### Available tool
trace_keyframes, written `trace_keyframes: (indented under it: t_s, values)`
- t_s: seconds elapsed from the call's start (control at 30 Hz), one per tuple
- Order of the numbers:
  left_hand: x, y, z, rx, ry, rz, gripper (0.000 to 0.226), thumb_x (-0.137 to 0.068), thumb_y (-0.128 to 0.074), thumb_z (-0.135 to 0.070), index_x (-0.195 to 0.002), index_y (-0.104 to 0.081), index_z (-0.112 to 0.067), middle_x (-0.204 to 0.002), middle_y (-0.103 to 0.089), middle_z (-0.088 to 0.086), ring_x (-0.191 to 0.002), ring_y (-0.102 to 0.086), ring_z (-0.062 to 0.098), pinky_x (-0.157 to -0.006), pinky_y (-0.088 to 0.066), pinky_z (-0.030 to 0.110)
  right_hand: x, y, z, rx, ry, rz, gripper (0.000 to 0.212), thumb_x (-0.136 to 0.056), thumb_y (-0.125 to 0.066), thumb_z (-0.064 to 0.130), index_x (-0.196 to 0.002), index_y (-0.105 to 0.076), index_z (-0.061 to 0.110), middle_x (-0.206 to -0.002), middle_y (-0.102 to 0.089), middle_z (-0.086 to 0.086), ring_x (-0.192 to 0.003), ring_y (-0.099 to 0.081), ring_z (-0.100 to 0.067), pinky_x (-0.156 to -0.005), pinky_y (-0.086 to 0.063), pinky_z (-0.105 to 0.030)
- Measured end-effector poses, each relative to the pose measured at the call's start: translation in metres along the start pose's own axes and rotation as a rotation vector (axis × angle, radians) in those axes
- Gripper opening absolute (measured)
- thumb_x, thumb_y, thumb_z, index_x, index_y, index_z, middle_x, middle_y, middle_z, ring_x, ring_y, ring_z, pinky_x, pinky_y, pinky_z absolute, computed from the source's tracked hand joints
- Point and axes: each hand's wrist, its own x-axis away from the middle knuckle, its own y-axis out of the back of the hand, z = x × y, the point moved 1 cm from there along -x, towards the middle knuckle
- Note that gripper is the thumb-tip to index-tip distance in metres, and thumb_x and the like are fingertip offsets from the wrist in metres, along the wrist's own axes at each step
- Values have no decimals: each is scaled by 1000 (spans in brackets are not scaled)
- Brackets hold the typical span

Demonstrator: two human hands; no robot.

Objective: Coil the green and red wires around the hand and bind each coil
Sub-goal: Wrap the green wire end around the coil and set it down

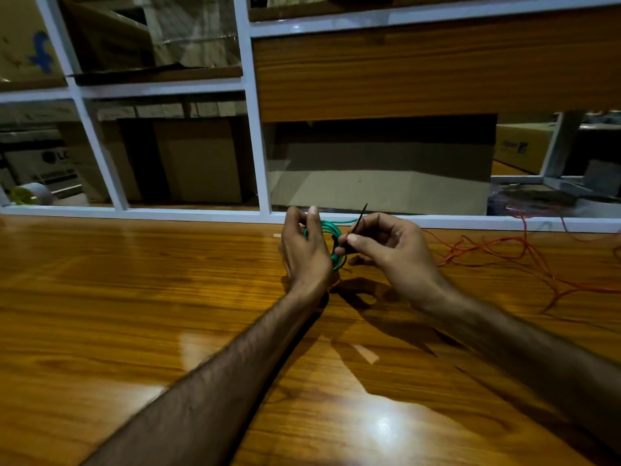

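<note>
The green wire (331,232) is wound into a small coil, held just above the wooden table (134,297). My left hand (304,250) grips the coil, its back toward the camera and hiding most of the loops. My right hand (386,245) pinches a thin black tie (359,218) between thumb and forefinger right at the coil's right side; the tie's tip sticks up past my fingers. The red wire (497,250) lies loose and tangled on the table to the right of my right hand.
A white-framed glass partition (258,142) runs along the table's far edge, with cardboard boxes (198,159) behind it. A roll of tape (32,195) sits behind the glass at far left. A small pale scrap (277,235) lies on the table left of my hands.
</note>
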Motion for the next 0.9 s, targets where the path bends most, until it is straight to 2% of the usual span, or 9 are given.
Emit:
trace_keyframes:
  t_s: [0.2,0.33,0.43,0.5,0.6,0.63,0.77,0.83,0.9]
  values:
    - [2,-1,-1,30,24,-2,31,-110,-46,-42,-99,-50,-13,-95,-59,7,-87,-64,16,-61,-48,23,0,2,-10,96,100,-21,9,-92,-71,4,-98,-73,10,-97,-75,-8,-89,-75,-13,-79,-61,-27]
    - [2,-1,-2,44,35,-5,32,-110,-46,-43,-98,-49,-14,-96,-59,6,-89,-65,16,-61,-50,25,-2,6,-18,297,157,-87,13,-86,-79,13,-97,-76,20,-103,-64,0,-93,-60,-2,-78,-51,-21]
    - [3,-3,-3,55,41,-1,30,-110,-46,-44,-97,-49,-16,-97,-61,7,-91,-67,19,-64,-56,31,-4,5,-24,320,121,-141,16,-82,-84,18,-93,-77,26,-108,-51,-2,-106,-54,-12,-81,-57,-33]
    - [4,-4,-3,67,35,2,29,-110,-47,-44,-95,-49,-19,-95,-62,8,-90,-68,21,-67,-59,37,-4,3,-24,298,116,-171,16,-79,-85,17,-91,-77,24,-113,-46,-5,-113,-53,-16,-79,-61,-35]
    - [7,-6,-3,119,40,26,27,-109,-49,-44,-92,-51,-22,-93,-64,9,-88,-70,22,-68,-62,40,0,-1,-22,226,100,-178,17,-79,-84,11,-94,-76,12,-119,-42,-5,-110,-49,1,-62,-56,-14]
    - [8,-7,-4,130,43,36,26,-109,-50,-44,-91,-51,-24,-94,-65,9,-89,-71,22,-70,-63,43,1,-1,-22,235,106,-184,18,-79,-84,10,-94,-76,10,-121,-41,-4,-110,-46,6,-62,-53,-9]
    - [12,-10,-6,155,49,55,27,-109,-51,-43,-86,-50,-28,-93,-64,11,-89,-71,24,-73,-63,54,-2,-1,-29,350,162,-249,20,-77,-86,16,-95,-78,12,-125,-41,-1,-120,-41,2,-78,-45,0]
    - [14,-11,-7,153,46,55,28,-108,-51,-45,-84,-49,-31,-93,-64,13,-90,-71,27,-73,-62,58,-6,1,-34,416,206,-301,20,-76,-88,21,-93,-79,19,-125,-41,2,-127,-42,-10,-99,-45,-14]
    - [15,-12,-7,149,42,57,30,-107,-51,-48,-81,-48,-34,-93,-63,15,-90,-70,32,-72,-60,62,-6,3,-35,442,257,-326,18,-76,-88,23,-91,-79,23,-124,-41,3,-128,-42,-14,-107,-45,-31]
